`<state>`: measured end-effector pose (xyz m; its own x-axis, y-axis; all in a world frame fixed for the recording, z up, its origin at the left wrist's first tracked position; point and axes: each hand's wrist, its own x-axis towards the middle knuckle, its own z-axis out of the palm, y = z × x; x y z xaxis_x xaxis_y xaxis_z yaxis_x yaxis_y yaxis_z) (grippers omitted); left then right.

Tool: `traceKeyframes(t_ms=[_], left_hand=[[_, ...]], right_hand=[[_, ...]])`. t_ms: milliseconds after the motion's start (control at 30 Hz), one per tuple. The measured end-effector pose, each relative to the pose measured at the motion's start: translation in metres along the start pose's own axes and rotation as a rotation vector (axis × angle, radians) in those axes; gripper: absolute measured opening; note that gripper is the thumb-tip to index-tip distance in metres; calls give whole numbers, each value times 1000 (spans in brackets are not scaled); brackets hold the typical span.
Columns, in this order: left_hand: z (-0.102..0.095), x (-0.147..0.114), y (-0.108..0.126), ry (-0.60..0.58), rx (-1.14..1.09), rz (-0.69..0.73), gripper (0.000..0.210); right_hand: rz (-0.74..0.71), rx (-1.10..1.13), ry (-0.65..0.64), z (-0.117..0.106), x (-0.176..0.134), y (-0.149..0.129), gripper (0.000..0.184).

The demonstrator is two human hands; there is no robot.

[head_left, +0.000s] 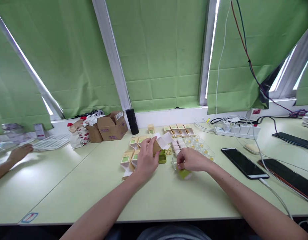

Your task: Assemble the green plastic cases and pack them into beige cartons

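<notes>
My left hand (147, 158) is wrapped round a small brown cardboard box (157, 146) whose white inner flap stands up and open. My right hand (192, 159) has its fingers curled together on a small green piece (184, 173), partly hidden and blurred, low over the table. Between the hands lies a green compartment tray (162, 158). Beside it are small yellowish pieces (168, 151) and rows of pale round pieces (176, 144). Several brown boxes with green labels (126, 158) stand left of my left hand, some with flaps open.
Clear plastic cups with yellow centres (201, 146) sit beyond my right hand. More small boxes (180, 130) line the back. A phone (244, 163), cables and a power strip (237, 130) lie right. Cardboard carton (112, 126), black cylinder (132, 121) and another person's hand (21, 153) are left.
</notes>
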<state>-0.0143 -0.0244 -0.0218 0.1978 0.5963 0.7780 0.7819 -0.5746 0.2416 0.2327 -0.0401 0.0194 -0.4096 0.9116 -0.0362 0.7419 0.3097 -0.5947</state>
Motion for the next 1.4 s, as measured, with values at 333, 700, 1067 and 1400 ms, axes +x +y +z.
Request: traceKeyframes(t_ms=[333, 700, 1067, 1400], left_hand=[[5, 6, -4, 31, -535, -286, 57], [10, 11, -9, 12, -935, -389, 53], [10, 10, -9, -33, -1285, -628, 59], [12, 11, -7, -80, -1512, -831, 52]], right_hand=[[-225, 511, 243, 0, 18, 24, 28], [-197, 155, 277, 11, 19, 23, 8], [-157, 100, 191, 10, 16, 19, 8], [-247, 343, 407, 11, 21, 19, 17]])
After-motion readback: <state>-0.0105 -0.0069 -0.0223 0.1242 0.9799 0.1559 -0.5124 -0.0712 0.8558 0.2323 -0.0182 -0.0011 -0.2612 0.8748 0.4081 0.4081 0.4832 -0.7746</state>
